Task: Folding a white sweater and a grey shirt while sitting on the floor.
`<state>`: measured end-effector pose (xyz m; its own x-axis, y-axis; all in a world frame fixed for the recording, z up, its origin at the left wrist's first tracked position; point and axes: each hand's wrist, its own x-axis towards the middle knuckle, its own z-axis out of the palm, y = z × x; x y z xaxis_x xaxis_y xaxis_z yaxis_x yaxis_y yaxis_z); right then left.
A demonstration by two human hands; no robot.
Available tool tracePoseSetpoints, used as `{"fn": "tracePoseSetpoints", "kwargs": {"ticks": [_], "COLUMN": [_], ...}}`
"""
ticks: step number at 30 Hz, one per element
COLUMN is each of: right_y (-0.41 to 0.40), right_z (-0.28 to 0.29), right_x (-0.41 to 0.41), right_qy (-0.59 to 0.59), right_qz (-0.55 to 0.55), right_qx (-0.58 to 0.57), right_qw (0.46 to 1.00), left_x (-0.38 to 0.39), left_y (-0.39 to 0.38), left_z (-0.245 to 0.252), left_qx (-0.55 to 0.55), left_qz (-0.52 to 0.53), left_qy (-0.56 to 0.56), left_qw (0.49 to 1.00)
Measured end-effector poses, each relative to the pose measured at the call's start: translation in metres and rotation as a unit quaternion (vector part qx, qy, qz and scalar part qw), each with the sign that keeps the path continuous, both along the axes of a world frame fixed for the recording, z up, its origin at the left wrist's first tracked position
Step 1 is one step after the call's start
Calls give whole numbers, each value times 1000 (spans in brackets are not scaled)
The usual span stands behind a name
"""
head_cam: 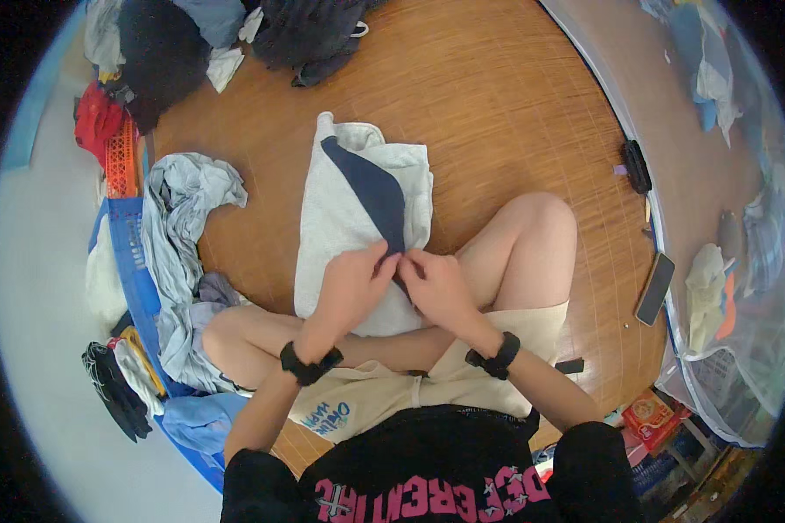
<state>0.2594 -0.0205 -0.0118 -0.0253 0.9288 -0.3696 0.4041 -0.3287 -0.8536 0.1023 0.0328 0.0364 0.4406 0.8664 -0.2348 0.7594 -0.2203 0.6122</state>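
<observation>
A light grey garment (pixel 337 229) with a dark navy band (pixel 373 186) lies partly folded on the wooden floor, its lower end reaching my crossed legs. My left hand (pixel 356 281) pinches the lower end of the navy band between thumb and fingers. Close beside it, almost touching, my right hand (pixel 435 284) pinches the same band from the other side. What exactly the fingertips grip is partly hidden. Both wrists wear black bands.
A rumpled pale blue garment (pixel 190 196) lies left, by a blue plastic basket (pixel 131 238) and an orange one (pixel 121 160). Dark clothes (pixel 301 39) lie at the top. Right are a smartphone (pixel 655 289), a black object (pixel 637 167) and a mesh-like enclosure's edge (pixel 667 320).
</observation>
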Motion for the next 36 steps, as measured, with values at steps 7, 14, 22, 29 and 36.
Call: {"fn": "tracePoseSetpoints", "kwargs": {"ticks": [7, 14, 22, 29, 36], "right_y": [10, 10, 4, 20, 20], "right_z": [-22, -34, -35, -48, -27], "right_x": [-1, 3, -12, -19, 9], "right_qy": [149, 12, 329, 220, 307], "right_qz": [-190, -233, -222, -271, -239], "right_qx": [79, 74, -3, -36, -198], "right_qw": [967, 970, 918, 936, 900], "left_x": [13, 9, 2, 27, -9], "left_y": [-33, -15, -20, -48, -50], "left_z": [15, -17, -20, -10, -20], "left_qx": [66, 12, 21, 84, 76], "left_qz": [-107, -97, -194, -137, -221], "left_qy": [28, -24, -24, 183, 103], "left_qw": [992, 995, 980, 970, 967]}}
